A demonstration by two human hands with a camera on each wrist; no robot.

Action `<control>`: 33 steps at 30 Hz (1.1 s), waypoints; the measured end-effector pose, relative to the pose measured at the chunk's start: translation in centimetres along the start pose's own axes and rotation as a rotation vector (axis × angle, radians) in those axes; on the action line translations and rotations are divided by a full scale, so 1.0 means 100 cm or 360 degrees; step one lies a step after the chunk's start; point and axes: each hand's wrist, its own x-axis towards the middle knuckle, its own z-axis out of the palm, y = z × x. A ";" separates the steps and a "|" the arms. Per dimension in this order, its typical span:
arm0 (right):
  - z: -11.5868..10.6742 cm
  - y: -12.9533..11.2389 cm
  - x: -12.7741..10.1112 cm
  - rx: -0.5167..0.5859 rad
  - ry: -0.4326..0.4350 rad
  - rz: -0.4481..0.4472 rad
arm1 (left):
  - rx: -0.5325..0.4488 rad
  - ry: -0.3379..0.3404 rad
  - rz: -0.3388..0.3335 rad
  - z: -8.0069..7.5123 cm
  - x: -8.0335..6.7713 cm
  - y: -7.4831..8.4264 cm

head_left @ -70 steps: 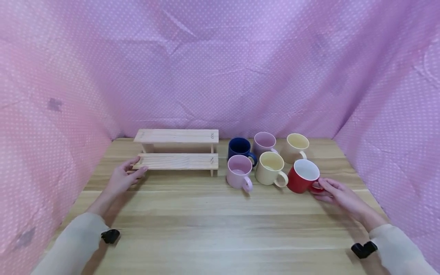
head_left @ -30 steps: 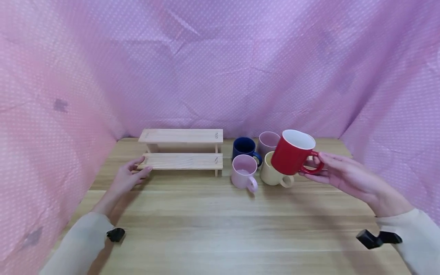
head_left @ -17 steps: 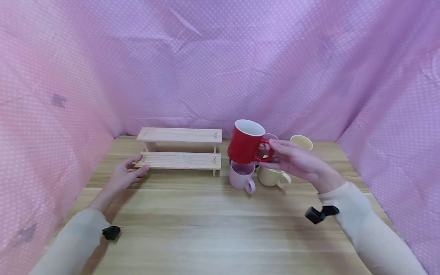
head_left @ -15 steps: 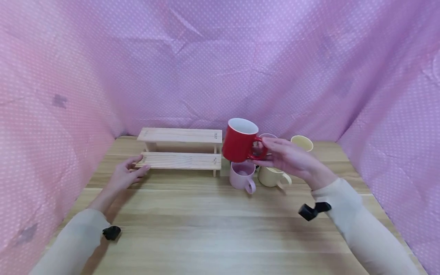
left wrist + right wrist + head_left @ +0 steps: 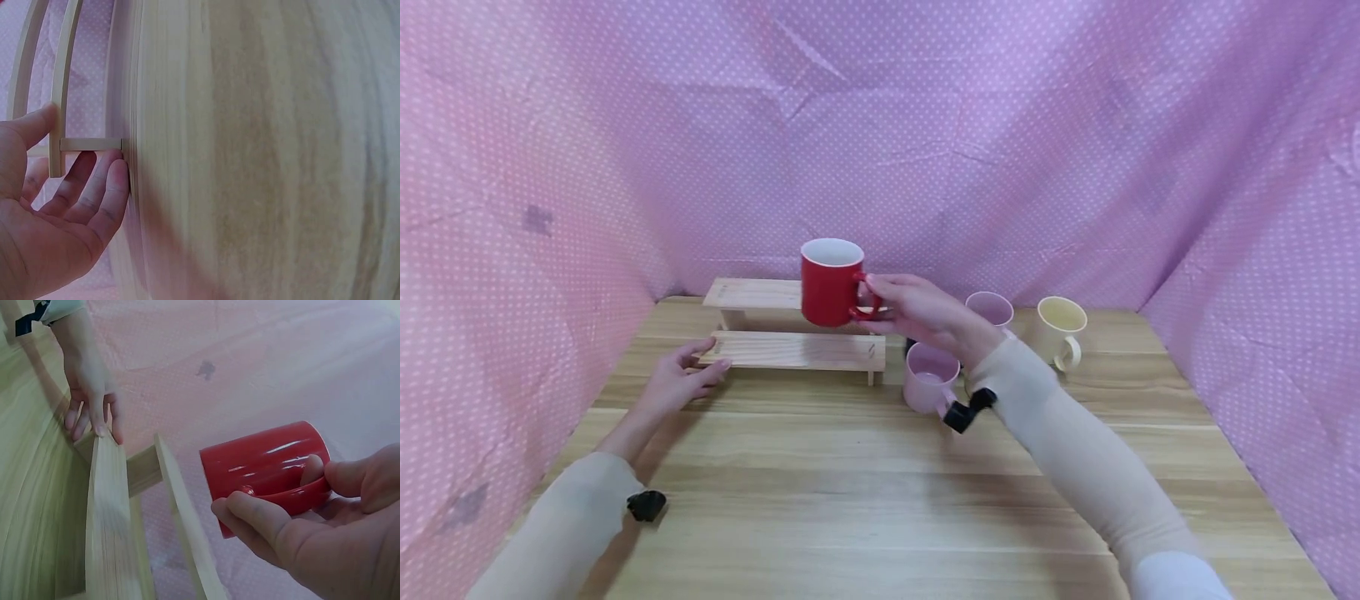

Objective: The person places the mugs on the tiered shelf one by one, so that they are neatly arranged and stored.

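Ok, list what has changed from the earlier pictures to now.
The right hand took the red mug by its handle, lifted it off the table and carried it leftward; it now hangs above the wooden rack, upright. The left hand stayed at the rack's left end, and the other mugs kept their places.

Red mug (image 5: 829, 283); pink mug (image 5: 927, 380); cream mug (image 5: 1060, 327); pink white-dotted cloth (image 5: 925, 125).

Blue mug (image 5: 911, 342) behind right forearm
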 end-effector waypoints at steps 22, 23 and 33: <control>0.070 0.041 0.127 -0.0307 0.0196 -0.0197 | -0.0094 -0.0009 -0.0057 -0.002 -0.003 0.010; 0.072 0.041 0.129 -0.0333 0.0205 -0.0194 | -0.0082 -0.0003 -0.0054 -0.002 -0.003 0.008; 0.077 0.044 0.129 -0.0665 0.0154 -0.0125 | -0.0019 0.0029 -0.0052 0.000 0.000 0.003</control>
